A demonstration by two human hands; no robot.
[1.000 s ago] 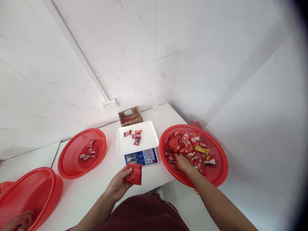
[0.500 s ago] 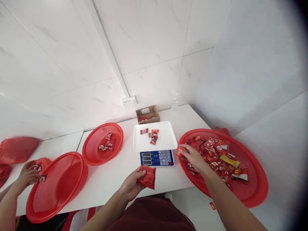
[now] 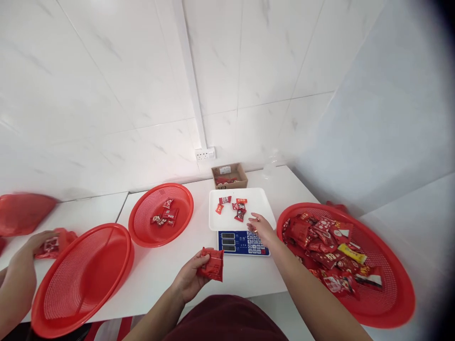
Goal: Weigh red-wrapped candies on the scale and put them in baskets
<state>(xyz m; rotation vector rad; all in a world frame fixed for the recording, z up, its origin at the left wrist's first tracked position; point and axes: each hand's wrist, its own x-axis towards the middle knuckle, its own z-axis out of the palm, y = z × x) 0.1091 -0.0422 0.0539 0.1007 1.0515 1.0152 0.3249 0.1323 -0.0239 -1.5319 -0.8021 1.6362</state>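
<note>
My left hand (image 3: 192, 274) is closed around a red snack packet (image 3: 212, 264) in front of the scale. Over the right front corner of the white weighing tray (image 3: 263, 208) hovers my right hand (image 3: 262, 229), its fingers apart and nothing seen in them. On the tray lie several small red packets, among them an orange-red one (image 3: 219, 208) at the left. The blue keypad (image 3: 243, 243) of the scale is partly hidden by my right hand. A red basket (image 3: 394, 265) heaped with red packets and one yellow packet (image 3: 351, 253) stands to the right.
A red basket (image 3: 185, 208) with a few packets stands left of the scale, another red basket (image 3: 122, 279) nearer me. A cardboard box (image 3: 231, 176) and a clear bottle (image 3: 270, 168) are behind. At far left, another person's hands (image 3: 39, 239) touch a red bag (image 3: 66, 241).
My right hand has moved left from the full basket to the tray and let go of a small orange-red packet there. My left hand still holds its packet. The view has shifted.
</note>
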